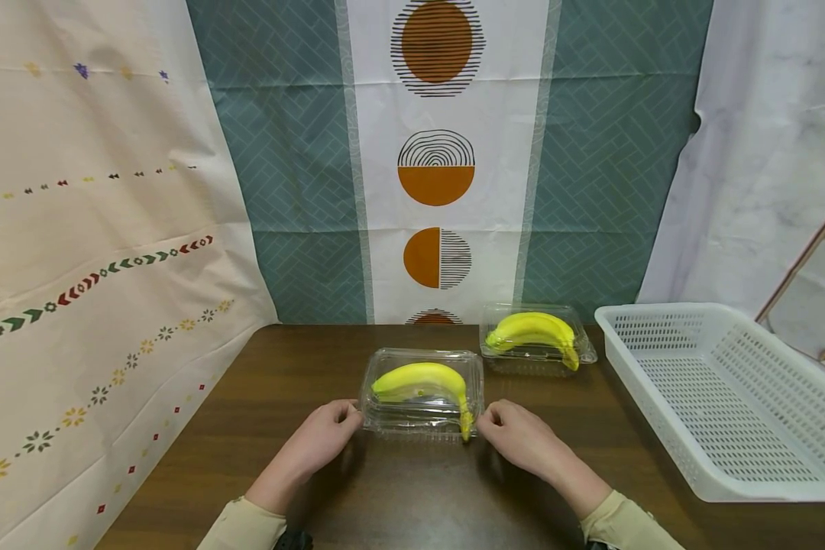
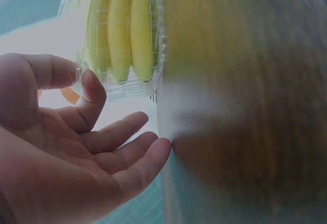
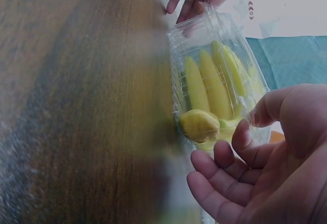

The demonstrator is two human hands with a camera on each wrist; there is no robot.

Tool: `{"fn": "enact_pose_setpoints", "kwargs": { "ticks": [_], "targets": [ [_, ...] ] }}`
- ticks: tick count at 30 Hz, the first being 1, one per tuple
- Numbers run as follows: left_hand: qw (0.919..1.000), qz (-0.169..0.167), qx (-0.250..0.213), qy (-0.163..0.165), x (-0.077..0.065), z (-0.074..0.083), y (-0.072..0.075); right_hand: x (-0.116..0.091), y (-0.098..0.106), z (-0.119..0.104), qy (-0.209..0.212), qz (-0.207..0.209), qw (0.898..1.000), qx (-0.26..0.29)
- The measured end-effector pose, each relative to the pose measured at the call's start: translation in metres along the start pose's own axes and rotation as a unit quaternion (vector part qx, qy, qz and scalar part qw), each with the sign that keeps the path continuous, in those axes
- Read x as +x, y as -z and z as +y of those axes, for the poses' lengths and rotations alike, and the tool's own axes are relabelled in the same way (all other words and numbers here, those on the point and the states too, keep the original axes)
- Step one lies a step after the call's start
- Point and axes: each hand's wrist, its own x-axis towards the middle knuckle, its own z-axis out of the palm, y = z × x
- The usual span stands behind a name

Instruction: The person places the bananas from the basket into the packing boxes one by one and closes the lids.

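A clear plastic clamshell box (image 1: 392, 416) with yellow bananas (image 1: 419, 376) inside stands on the table in the middle of the head view. My left hand (image 1: 325, 434) pinches the rim near its front left corner between thumb and forefinger; the other fingers are spread loosely below in the left wrist view. At the front right corner, my right hand (image 1: 522, 437) pinches the rim the same way. Several bananas (image 3: 212, 86) lie side by side behind the plastic in the right wrist view. Beside them is a rounded yellow piece (image 3: 199, 125), its kind unclear.
Behind and to the right stands a second clear box (image 1: 584, 345) holding bananas (image 1: 532, 330). A white perforated plastic basket (image 1: 711, 454) sits at the table's right side. Patterned cloths (image 1: 282, 191) hang behind the brown wooden table (image 1: 399, 496).
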Motion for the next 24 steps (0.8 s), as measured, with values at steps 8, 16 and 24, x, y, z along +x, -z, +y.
{"fn": "enact_pose_setpoints", "kwargs": {
  "ticks": [8,16,24],
  "targets": [
    [0.9999,-0.003,-0.009,0.003,-0.0003,0.0002,0.0001,0.0004,0.0019,0.0003,-0.014,-0.013,1.0,0.014],
    [1.0,-0.005,-0.008,-0.001,0.0004,0.0001,0.0006,0.0002,0.0034,-0.0007,-0.004,-0.033,0.999,0.021],
    [0.9999,-0.007,-0.008,0.0,0.0007,-0.0004,0.0002,0.0,-0.0001,0.0026,-0.002,-0.03,0.999,0.046]
  ]
}}
